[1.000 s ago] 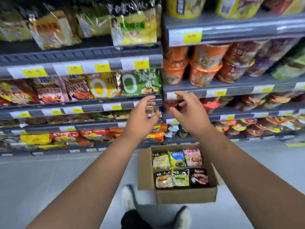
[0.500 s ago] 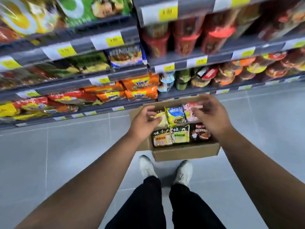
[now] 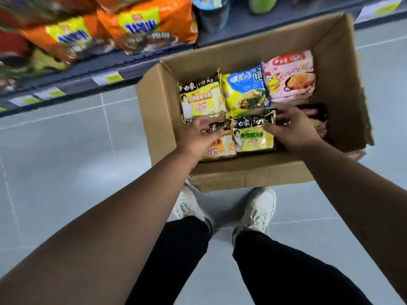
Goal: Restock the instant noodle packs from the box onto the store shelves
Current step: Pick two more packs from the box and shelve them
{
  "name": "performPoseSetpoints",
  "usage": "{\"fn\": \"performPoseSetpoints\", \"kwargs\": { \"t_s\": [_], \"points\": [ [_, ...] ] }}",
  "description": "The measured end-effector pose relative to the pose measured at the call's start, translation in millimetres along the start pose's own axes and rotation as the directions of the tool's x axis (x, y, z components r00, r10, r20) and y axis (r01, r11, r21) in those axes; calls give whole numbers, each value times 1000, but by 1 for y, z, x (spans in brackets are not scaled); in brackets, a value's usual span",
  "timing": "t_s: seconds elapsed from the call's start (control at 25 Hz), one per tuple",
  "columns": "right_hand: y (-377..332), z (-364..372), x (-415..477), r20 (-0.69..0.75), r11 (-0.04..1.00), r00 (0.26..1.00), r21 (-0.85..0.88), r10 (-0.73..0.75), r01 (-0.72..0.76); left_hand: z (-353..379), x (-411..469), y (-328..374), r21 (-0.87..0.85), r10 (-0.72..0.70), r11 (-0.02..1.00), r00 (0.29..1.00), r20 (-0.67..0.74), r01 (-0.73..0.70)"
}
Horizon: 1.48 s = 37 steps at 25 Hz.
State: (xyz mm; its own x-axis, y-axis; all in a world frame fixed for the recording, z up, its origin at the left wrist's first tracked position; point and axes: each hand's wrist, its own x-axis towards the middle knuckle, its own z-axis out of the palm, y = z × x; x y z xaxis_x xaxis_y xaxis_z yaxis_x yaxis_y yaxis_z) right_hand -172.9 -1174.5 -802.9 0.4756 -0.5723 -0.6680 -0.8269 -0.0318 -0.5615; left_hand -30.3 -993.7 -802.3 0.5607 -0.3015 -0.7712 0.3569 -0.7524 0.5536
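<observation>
An open cardboard box (image 3: pixel 253 175) stands on the floor in front of my feet and holds several instant noodle packs. Along its far side lie a yellow pack (image 3: pixel 202 97), a blue-and-yellow pack (image 3: pixel 244 91) and a pink pack (image 3: pixel 290 75). My left hand (image 3: pixel 198 137) grips the top edge of the near-left yellow pack (image 3: pixel 220 148). My right hand (image 3: pixel 290 128) pinches the top right corner of the near green-and-yellow pack (image 3: pixel 253 137) and partly hides a red-and-black pack (image 3: pixel 317 119).
The lowest shelf (image 3: pixel 132 62) runs just behind the box, with orange noodle packs (image 3: pixel 149 25) and cup noodles (image 3: pixel 211 12) on it. Yellow price tags (image 3: pixel 108 78) line its edge. My white shoes (image 3: pixel 257 210) stand on grey tiles right against the box.
My view dropped from the upper shelves down to the box. Both hands came down from shelf height into the box and closed on the two near packs.
</observation>
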Motion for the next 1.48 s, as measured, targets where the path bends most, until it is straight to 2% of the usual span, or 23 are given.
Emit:
{"fn": "performPoseSetpoints", "kwargs": {
  "t_s": [0.12, 0.24, 0.36, 0.44, 0.52, 0.6, 0.76, 0.96, 1.12, 1.28, 1.36, 1.48],
  "points": [
    [42, 27, 55, 108, 983, 984, -132, 141, -126, 20, 51, -49, 118, -178, 977, 984, 4, 177],
    [72, 55, 97, 163, 935, 939, -242, 302, -259, 37, 96, -88, 92, -351, 933, 936, 14, 348],
    [82, 76, 120, 144, 925, 916, -126, 374, -358, 51, 124, -102, 30, -465, 884, 883, -60, 467],
    [79, 81, 125, 65, 913, 912, -82, 406, -400, 63, 132, -101, -62, -508, 861, 848, -147, 505],
    [75, 83, 123, -15, 900, 907, -116, 421, -420, 68, 137, -101, -107, -489, 872, 834, -256, 478],
    [76, 82, 124, -56, 893, 904, -140, 424, -427, 66, 144, -104, -80, -469, 881, 839, -276, 467],
    [72, 74, 122, 2, 912, 925, -167, 380, -375, 57, 132, -110, 17, -383, 914, 873, -301, 406],
    [63, 68, 93, -50, 956, 955, 42, 294, -292, 45, 102, -100, -92, -270, 963, 926, -264, 254],
    [37, 47, 55, -149, 962, 970, 224, 190, -154, 23, 71, -65, -190, -173, 974, 949, -264, 125],
    [-14, 3, 7, -204, 903, 968, 427, 144, -44, -20, 20, -3, -269, -6, 961, 969, -249, -63],
    [-42, -25, -20, -199, 847, 970, 531, 136, -10, -48, -13, 31, -335, 38, 935, 972, -231, -117],
    [-85, -61, -60, -188, 799, 978, 600, 89, 43, -88, -63, 78, -467, 87, 866, 974, -209, -178]
  ]
}}
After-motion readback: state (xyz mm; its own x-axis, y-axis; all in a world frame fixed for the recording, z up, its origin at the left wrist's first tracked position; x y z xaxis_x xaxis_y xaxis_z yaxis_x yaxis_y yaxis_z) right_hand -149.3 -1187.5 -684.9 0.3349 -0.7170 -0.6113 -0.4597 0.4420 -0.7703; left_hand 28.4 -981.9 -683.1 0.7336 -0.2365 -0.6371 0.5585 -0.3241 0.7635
